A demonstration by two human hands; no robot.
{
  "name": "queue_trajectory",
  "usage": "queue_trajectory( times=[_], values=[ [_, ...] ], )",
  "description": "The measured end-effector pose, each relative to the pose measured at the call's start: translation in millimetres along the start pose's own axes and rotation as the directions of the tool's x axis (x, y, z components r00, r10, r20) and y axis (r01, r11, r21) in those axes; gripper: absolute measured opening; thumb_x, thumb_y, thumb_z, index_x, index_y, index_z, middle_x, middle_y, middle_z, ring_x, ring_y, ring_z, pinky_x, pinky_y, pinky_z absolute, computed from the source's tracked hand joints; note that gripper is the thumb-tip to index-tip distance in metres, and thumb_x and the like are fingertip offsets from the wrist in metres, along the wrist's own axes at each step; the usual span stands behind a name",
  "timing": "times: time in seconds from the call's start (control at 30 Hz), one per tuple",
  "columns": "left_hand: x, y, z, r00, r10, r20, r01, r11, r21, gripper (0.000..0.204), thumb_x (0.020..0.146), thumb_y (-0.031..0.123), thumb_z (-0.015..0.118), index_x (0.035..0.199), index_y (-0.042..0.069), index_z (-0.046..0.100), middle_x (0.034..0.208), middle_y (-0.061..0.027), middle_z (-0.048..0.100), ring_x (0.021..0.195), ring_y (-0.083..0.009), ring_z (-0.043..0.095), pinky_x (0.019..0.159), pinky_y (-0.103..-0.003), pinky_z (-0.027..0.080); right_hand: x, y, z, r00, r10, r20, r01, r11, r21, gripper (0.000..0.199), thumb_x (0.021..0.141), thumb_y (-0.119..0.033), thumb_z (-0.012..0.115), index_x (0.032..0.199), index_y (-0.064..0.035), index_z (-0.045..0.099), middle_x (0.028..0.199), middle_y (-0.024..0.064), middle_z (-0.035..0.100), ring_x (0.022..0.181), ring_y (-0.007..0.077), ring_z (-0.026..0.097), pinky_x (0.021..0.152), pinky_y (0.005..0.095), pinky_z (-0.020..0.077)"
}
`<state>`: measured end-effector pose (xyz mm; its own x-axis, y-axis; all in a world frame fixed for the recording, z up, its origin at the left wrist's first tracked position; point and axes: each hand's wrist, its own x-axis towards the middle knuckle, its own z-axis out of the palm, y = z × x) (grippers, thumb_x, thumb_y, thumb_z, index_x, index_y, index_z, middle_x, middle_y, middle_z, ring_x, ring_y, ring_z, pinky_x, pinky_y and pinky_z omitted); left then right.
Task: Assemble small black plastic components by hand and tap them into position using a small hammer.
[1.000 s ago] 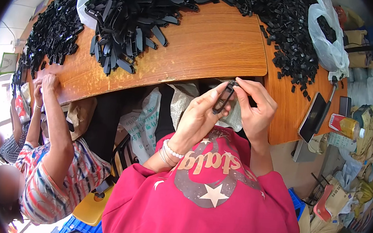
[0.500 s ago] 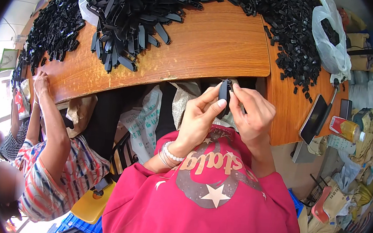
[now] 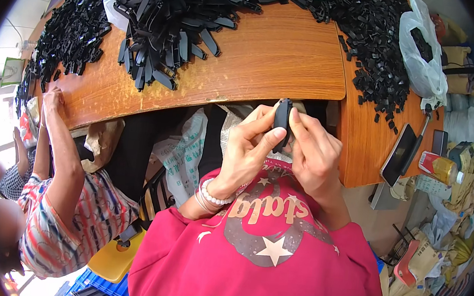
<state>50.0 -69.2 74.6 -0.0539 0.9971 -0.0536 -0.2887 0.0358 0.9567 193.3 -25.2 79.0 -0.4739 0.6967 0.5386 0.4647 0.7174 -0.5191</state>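
A small black plastic part [image 3: 281,122] stands upright between both my hands, just below the wooden table's front edge [image 3: 265,96]. My left hand [image 3: 249,149] pinches it from the left with thumb and fingers. My right hand [image 3: 313,152] presses on it from the right. A bead bracelet sits on my left wrist. Large heaps of the same black plastic parts [image 3: 169,21] lie on the tabletop beyond my hands, with smaller black pieces [image 3: 373,35] spread along the right side.
Another person in a striped shirt [image 3: 65,211] sits at my left with a hand [image 3: 53,99] on the table edge. A clear plastic bag [image 3: 425,58], a phone [image 3: 399,155] and a can [image 3: 437,167] are at the right. Sacks lie under the table.
The black part has turned from tilted to upright between my fingers, and both hands have closed in tighter around it, shifting slightly left.
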Motion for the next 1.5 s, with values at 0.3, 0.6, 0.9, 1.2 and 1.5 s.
queue_trajectory(
  times=[0.3, 0.6, 0.9, 1.2, 1.5],
  values=[
    [26.6, -31.3, -57.3, 0.862, -0.398, 0.314, 0.496, 0.786, -0.368, 0.032, 0.099, 0.02, 0.049, 0.098, -0.01, 0.062, 0.082, -0.0139, 0.065, 0.056, -0.0162, 0.06, 0.049, -0.025, 0.048, 9.5, 42.8, 20.1, 0.982, -0.104, 0.16, 0.076, 0.982, 0.172, 0.034, 0.071, -0.001, 0.071, 0.104, -0.0057, 0.066, 0.109, 0.0111, 0.06, 0.1, 0.0315, 0.059, 0.08, 0.0385, 0.0476],
    [119.7, -9.8, -134.2, 0.932, 0.27, 0.24, -0.176, -0.239, 0.955, 0.036, 0.076, 0.01, 0.063, 0.112, 0.01, 0.063, 0.115, -0.0161, 0.053, 0.105, -0.0319, 0.052, 0.088, -0.04, 0.045, 32.2, 115.4, 58.1, 0.981, 0.183, 0.056, -0.176, 0.977, -0.121, 0.024, 0.074, -0.004, 0.071, 0.098, -0.0006, 0.068, 0.097, 0.0105, 0.059, 0.097, 0.0286, 0.055, 0.083, 0.0385, 0.0443],
    [135.2, -11.9, -138.4, 0.79, 0.433, 0.433, -0.379, -0.209, 0.901, 0.031, 0.072, 0.003, 0.066, 0.101, 0.0, 0.055, 0.118, -0.017, 0.055, 0.107, -0.0341, 0.053, 0.089, -0.04, 0.044, 27.0, 172.8, 17.4, 0.872, 0.38, -0.308, -0.483, 0.772, -0.414, 0.014, 0.082, -0.014, 0.069, 0.089, -0.0022, 0.068, 0.086, 0.009, 0.062, 0.087, 0.0284, 0.058, 0.078, 0.0397, 0.0449],
    [80.7, -26.3, -46.9, 0.991, -0.08, -0.107, 0.071, 0.994, -0.085, 0.026, 0.084, 0.0, 0.07, 0.1, 0.001, 0.049, 0.085, -0.0156, 0.069, 0.073, -0.0188, 0.068, 0.065, -0.028, 0.056, 25.2, 180.6, 4.0, 0.861, 0.387, -0.33, -0.493, 0.797, -0.35, 0.01, 0.086, -0.007, 0.065, 0.092, 0.0008, 0.066, 0.087, 0.0138, 0.062, 0.073, 0.0291, 0.064, 0.064, 0.0373, 0.0516],
    [49.8, -34.3, -10.2, 0.969, -0.188, 0.162, 0.246, 0.801, -0.546, 0.039, 0.098, 0.016, 0.054, 0.132, -0.003, 0.048, 0.096, -0.0178, 0.067, 0.072, -0.0204, 0.067, 0.065, -0.029, 0.057, 28.1, 37.2, 7.2, 0.914, 0.345, -0.212, -0.26, 0.901, 0.347, 0.014, 0.079, 0.007, 0.07, 0.09, 0.001, 0.066, 0.086, 0.0107, 0.066, 0.069, 0.0177, 0.066, 0.062, 0.027, 0.0536]
  ],
)
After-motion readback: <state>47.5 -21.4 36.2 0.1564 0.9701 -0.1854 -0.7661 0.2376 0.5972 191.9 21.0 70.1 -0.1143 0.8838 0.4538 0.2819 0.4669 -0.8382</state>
